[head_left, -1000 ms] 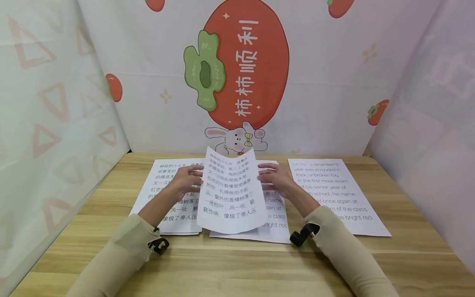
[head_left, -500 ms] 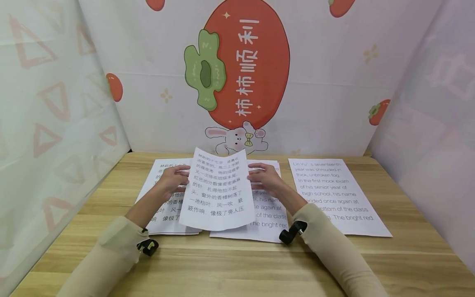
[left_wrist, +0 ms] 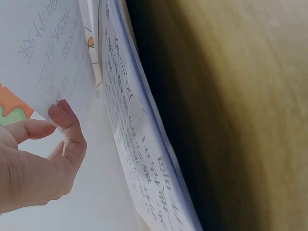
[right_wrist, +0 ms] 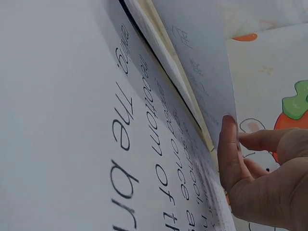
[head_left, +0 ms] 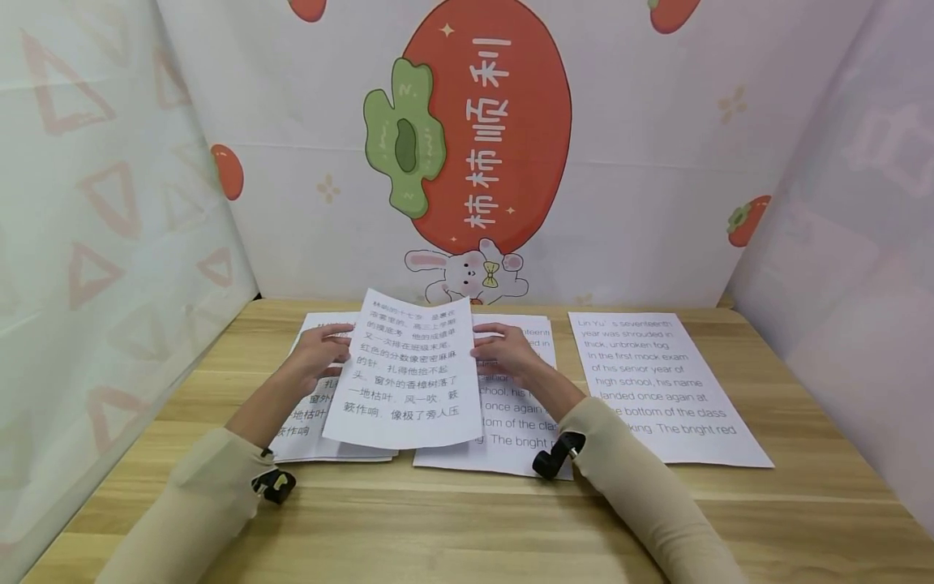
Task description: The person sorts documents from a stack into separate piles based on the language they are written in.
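A sheet of paper (head_left: 404, 381) with printed Chinese text is held up, slightly bowed, between both hands. My left hand (head_left: 315, 357) pinches its left edge; in the left wrist view the thumb and fingers of that hand (left_wrist: 53, 159) meet at the sheet's edge. On the opposite edge my right hand (head_left: 514, 357) pinches the paper, as the right wrist view of the hand (right_wrist: 260, 168) confirms. Below the raised sheet lies a stack of Chinese-text pages (head_left: 299, 442) at the left, partly covered. A stack of English-text pages (head_left: 503, 458) lies in the middle, also partly hidden.
Another English-text page (head_left: 657, 365) lies at the right, partly behind the right forearm. The wooden table (head_left: 452, 527) runs forward to a fabric backdrop (head_left: 627, 227) with a persimmon and rabbit print. Fabric walls stand at both sides.
Both hands have carried the pinched sheet leftward, from over the gap between the two stacks to partly over the Chinese-text stack. More of the middle English-text stack shows.
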